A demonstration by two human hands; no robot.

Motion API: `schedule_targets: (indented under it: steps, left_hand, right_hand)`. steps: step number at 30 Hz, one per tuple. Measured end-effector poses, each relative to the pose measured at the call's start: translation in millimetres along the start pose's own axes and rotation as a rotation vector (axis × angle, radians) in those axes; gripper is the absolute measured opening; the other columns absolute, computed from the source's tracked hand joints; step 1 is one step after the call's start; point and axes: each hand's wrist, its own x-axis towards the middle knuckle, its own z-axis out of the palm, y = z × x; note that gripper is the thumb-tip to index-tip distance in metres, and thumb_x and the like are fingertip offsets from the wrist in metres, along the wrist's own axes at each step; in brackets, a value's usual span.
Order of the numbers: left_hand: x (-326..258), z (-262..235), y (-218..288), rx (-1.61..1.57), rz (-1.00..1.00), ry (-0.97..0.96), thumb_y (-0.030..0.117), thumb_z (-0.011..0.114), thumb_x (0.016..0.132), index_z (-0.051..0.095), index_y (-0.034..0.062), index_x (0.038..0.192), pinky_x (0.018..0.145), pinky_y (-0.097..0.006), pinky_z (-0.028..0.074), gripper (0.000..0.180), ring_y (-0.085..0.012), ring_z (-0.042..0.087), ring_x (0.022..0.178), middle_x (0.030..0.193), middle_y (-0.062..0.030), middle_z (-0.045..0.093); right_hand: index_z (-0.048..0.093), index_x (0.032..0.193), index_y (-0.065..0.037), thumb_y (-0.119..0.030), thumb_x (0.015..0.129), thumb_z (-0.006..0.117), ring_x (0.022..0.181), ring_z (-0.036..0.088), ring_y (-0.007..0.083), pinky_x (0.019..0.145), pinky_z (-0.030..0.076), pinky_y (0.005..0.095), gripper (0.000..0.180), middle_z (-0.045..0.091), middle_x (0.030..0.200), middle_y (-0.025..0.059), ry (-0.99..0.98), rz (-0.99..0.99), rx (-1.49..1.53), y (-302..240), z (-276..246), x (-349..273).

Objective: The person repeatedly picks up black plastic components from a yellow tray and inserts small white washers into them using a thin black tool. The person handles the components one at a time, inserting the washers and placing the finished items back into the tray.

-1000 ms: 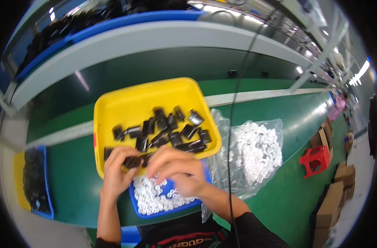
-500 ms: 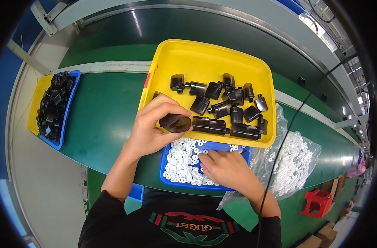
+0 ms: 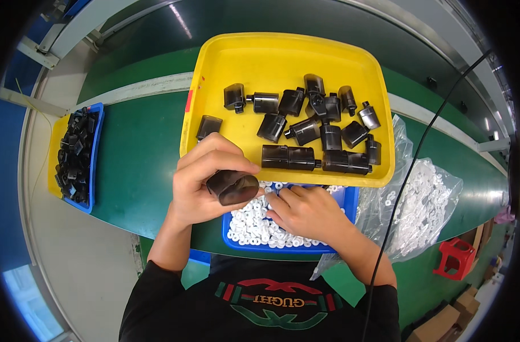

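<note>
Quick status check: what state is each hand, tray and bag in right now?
Left hand: gripping a dark plastic part.
Right hand: fingers in the blue tray of white rings.
Yellow tray: partly filled.
Clear bag: open, holding white rings.

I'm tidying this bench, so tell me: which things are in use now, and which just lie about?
In use:
left hand holding dark plastic part
right hand in blue tray of white rings
yellow tray

Lying about:
clear bag of rings
side tray of black parts
red stool
</note>
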Motion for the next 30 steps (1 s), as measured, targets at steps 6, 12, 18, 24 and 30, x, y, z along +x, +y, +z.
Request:
schedule_targets:
  steps: [6,12,18,24,30]
  left_hand:
    - [-2.1,2.8,0.0,-0.030,0.082,-0.054,0.014,0.091,0.062,0.068,0.0024,0.091,0.057,-0.026,0.041,0.038,-0.0159,0.057,0.070,0.081,-0.0093,0.061]
    - [-3.4,16.3,2.3,-0.105,0.034,-0.163,0.014,0.090,0.064,0.068,0.0017,0.093,0.058,-0.026,0.045,0.038,-0.0164,0.059,0.070,0.084,-0.0099,0.064]
    - [-12.1,30.7,16.8,-0.319,-0.160,-0.220,-0.002,0.087,0.059,0.068,0.0047,0.102,0.065,-0.030,0.052,0.047,-0.0216,0.066,0.076,0.090,-0.0084,0.066]
    - [-19.2,42.5,9.7,-0.339,-0.044,-0.361,0.003,0.085,0.064,0.064,0.0009,0.092,0.059,-0.026,0.049,0.035,-0.0163,0.064,0.069,0.078,-0.0073,0.066]
    - [-25.2,46.7,11.0,-0.369,-0.138,-0.414,0.007,0.084,0.071,0.059,0.0010,0.087,0.056,-0.026,0.049,0.031,-0.0159,0.063,0.062,0.075,-0.0092,0.066]
  right_hand:
    - [0.068,0.100,-0.005,-0.010,0.065,0.068,0.057,0.057,0.0151,0.048,0.044,0.0293,0.036,0.053,0.068,0.0009,0.003,-0.073,0.217,-5.8,-26.7,-5.2]
    - [0.069,0.099,-0.004,-0.003,0.062,0.068,0.051,0.056,0.0165,0.045,0.043,0.0281,0.038,0.057,0.069,0.0024,0.292,0.049,0.587,-15.2,-72.8,0.0]
    - [0.068,0.103,0.000,0.003,0.066,0.067,0.051,0.057,0.0173,0.046,0.045,0.0264,0.037,0.062,0.071,0.0082,0.383,0.261,0.677,-29.6,-79.1,2.5]
    - [0.060,0.075,-0.006,-0.008,0.086,0.063,0.050,0.053,0.0118,0.045,0.038,0.0244,0.012,0.059,0.062,0.0002,0.980,0.092,1.132,-36.8,-83.1,-12.7]
    - [0.058,0.072,-0.005,-0.004,0.082,0.062,0.050,0.051,0.0127,0.045,0.036,0.0255,0.011,0.057,0.061,0.0011,0.955,0.053,1.157,-50.7,-89.0,-21.0]
